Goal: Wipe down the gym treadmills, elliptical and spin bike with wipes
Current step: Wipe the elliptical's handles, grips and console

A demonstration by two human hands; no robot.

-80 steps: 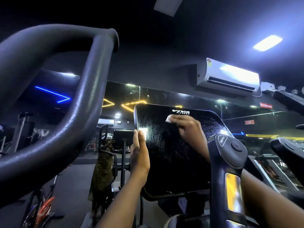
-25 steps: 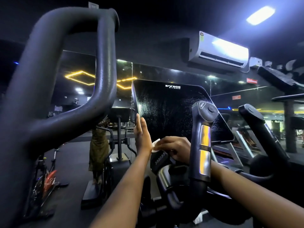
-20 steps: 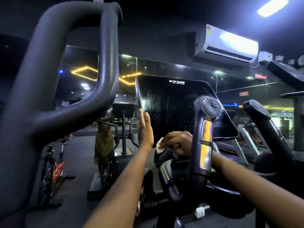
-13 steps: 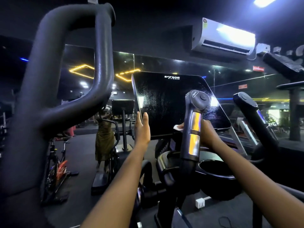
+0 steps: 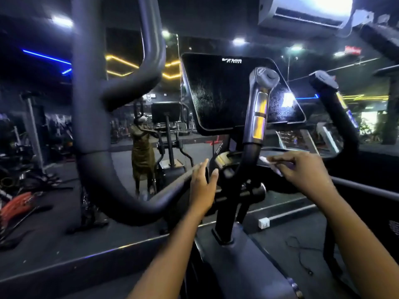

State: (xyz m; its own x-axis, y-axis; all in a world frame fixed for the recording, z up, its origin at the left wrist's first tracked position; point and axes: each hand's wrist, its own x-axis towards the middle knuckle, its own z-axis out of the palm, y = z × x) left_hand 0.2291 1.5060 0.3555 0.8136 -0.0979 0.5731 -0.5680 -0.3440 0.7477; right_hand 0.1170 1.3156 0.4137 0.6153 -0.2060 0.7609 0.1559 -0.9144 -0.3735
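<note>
right hand (image 5: 302, 171) pinches a pale wipe (image 5: 275, 169) at its fingertips. left hand (image 5: 203, 186) hangs spread and empty, apart to its left. the wipe looks thin, limp and light, likely best held bunched and pressed flat.

The blurred wipe (image 5: 265, 160) is mostly hidden under the right hand (image 5: 306, 169); the top edge crops the air conditioner (image 5: 302, 14).
</note>
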